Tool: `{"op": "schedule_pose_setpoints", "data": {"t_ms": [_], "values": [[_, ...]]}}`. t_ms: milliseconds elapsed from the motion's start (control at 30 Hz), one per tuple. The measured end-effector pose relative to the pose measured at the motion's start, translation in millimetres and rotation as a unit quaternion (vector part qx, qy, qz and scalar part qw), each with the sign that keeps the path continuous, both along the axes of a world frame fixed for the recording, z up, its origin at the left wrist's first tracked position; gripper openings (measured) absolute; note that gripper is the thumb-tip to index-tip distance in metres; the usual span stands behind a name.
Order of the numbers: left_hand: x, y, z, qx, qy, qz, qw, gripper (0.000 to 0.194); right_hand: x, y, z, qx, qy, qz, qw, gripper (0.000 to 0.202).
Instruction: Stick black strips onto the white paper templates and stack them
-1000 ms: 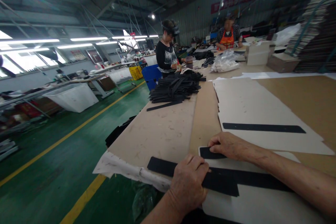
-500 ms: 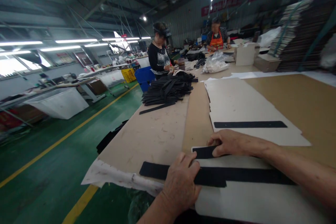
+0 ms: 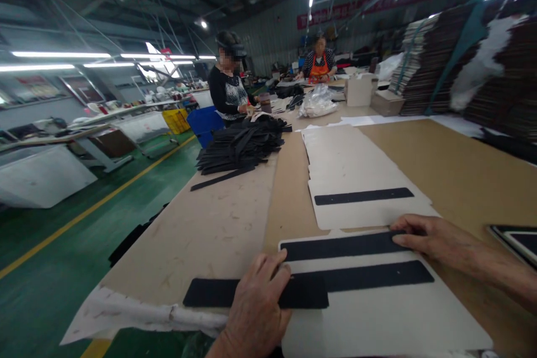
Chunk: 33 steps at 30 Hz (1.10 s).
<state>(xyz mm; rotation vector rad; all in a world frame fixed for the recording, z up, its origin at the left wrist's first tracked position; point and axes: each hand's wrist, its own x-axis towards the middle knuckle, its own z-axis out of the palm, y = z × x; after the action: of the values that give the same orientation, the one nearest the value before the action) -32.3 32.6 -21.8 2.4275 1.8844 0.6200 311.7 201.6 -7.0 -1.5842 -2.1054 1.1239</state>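
Note:
A black strip [image 3: 342, 246] lies along the top edge of a pale board [image 3: 377, 313]. My right hand [image 3: 415, 235] pinches its right end between thumb and fingers. My left hand [image 3: 262, 296] is closed over another black strip [image 3: 210, 292] that juts left past the board, its fingertips reaching the left end of the top strip. Below the top strip, a further black strip [image 3: 381, 275] rests on the board, partly under the one in my left hand. Beyond, a black strip [image 3: 364, 196] lies on overlapping pale boards [image 3: 348, 151].
A heap of black strips [image 3: 243, 145] sits at the table's left edge. Two people work farther back, near a clear plastic bag [image 3: 319, 102]. Tall stacks of boards [image 3: 436, 50] stand at the back right. A dark framed item [image 3: 518, 240] is at the right.
The view has turned right. My right hand has moved right along the top strip, from near its left end to its right end. My left hand stays on its strip.

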Motion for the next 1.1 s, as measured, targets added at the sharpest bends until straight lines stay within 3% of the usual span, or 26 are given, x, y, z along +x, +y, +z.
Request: {"op": "schedule_pose_setpoints", "data": {"t_ms": [267, 400, 667, 767, 900, 1000, 1100], "values": [[-6.7, 0.8, -8.4, 0.041, 0.035, -0.016, 0.998, 0.051, -3.2, -2.3, -8.2, 0.018, 0.036, -0.051, 0.998, 0.025], [-9.6, 1.0, -9.7, 0.046, 0.046, -0.028, 0.997, 0.056, -2.9, 0.0, -15.3, 0.042, 0.003, -0.061, 0.997, 0.024], [-10.1, 0.4, -8.2, 0.032, 0.043, -0.024, 0.998, 0.056, -10.1, -5.1, -11.1, 0.072, -0.072, -0.048, 0.994, 0.02], [-10.3, 0.8, -8.5, 0.006, 0.038, -0.015, 0.999, 0.056, -8.9, -4.9, -14.3, 0.122, -0.116, -0.039, 0.985, 0.015], [-5.8, 5.0, 1.5, -0.063, 0.031, 0.012, 0.997, 0.06, -13.1, -10.0, -11.1, 0.23, -0.16, 0.03, 0.96, 0.01], [3.8, 10.9, 20.3, -0.131, 0.044, 0.031, 0.99, 0.071, -26.4, -23.1, 1.1, 0.264, -0.249, 0.124, 0.923, 0.032], [15.9, 18.0, 39.1, -0.172, 0.075, 0.033, 0.982, 0.069, -43.2, -40.8, 12.8, 0.315, -0.349, 0.204, 0.859, 0.058]]}}
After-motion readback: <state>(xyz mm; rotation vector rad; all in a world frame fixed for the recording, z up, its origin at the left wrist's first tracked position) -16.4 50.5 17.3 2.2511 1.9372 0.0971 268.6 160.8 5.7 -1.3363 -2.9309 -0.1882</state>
